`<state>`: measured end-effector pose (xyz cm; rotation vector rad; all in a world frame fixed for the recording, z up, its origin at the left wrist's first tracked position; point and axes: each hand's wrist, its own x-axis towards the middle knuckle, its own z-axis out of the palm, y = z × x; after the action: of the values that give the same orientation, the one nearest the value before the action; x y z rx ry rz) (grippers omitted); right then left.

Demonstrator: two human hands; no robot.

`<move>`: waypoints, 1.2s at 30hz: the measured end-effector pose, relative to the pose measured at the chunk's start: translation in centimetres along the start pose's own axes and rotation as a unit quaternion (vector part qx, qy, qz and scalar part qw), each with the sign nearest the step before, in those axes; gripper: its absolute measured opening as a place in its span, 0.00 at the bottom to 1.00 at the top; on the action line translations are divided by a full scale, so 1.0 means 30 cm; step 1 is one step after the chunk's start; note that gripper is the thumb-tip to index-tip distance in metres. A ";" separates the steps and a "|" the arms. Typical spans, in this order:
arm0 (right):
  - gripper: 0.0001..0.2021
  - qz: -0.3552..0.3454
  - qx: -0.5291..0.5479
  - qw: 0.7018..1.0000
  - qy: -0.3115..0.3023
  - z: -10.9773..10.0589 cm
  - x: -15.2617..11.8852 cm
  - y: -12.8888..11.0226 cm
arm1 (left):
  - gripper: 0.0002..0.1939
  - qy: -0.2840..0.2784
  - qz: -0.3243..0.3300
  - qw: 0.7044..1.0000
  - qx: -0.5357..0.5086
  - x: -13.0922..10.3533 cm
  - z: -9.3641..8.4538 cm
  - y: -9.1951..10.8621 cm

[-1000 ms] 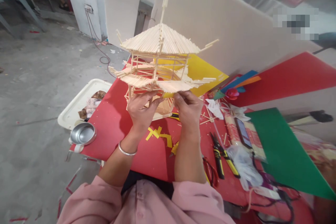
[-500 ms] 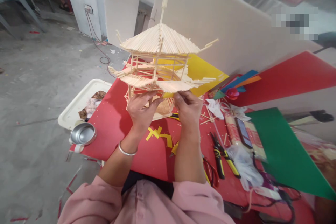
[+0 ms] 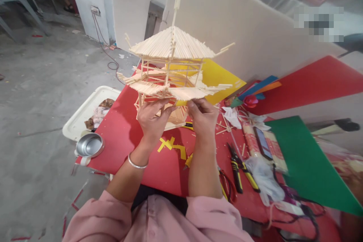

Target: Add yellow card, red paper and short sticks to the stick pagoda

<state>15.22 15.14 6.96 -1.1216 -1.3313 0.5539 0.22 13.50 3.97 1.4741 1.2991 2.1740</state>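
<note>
A two-tiered pagoda model (image 3: 172,45) of thin pale wooden sticks stands upright in front of me on a red tabletop (image 3: 113,136). My left hand (image 3: 153,119) is closed around the front of its lower storey, the thumb pointing right beneath the lower roof. My right hand (image 3: 204,117) pinches the right end of a short yellow paper strip (image 3: 181,103) against the model, just under that roof's edge. The fingers partly hide the strip and the posts behind. Several cut yellow paper pieces (image 3: 171,144) lie on the table below my hands.
Yellow-handled cutters (image 3: 241,172), a plastic bag (image 3: 266,181), a phone (image 3: 263,143) and a green sheet (image 3: 309,159) are at right. A metal mug (image 3: 90,145) sits at the left table edge, near a white tray (image 3: 72,117). A pale board (image 3: 227,19) rises behind.
</note>
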 end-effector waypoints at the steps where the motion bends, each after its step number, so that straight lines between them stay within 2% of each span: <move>1: 0.10 0.002 -0.001 1.000 0.001 0.000 0.000 -0.002 | 0.08 0.000 0.000 1.000 0.000 0.000 0.000 0.000; 12: 0.10 0.019 0.010 1.000 0.004 0.004 -0.006 -0.021 | 0.07 -0.010 -0.003 1.000 0.017 0.005 -0.003 0.006; 23: 0.13 0.011 0.035 0.999 -0.016 0.016 0.017 -0.012 | 0.08 -0.012 0.002 1.000 0.027 0.020 0.002 -0.019; 36: 0.15 0.007 0.041 0.999 -0.006 0.038 0.046 -0.029 | 0.09 -0.011 -0.044 0.999 0.031 0.054 0.019 -0.033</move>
<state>14.23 16.33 8.21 -1.0639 -1.2996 0.6205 -0.38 15.37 4.33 1.4309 1.4092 2.0756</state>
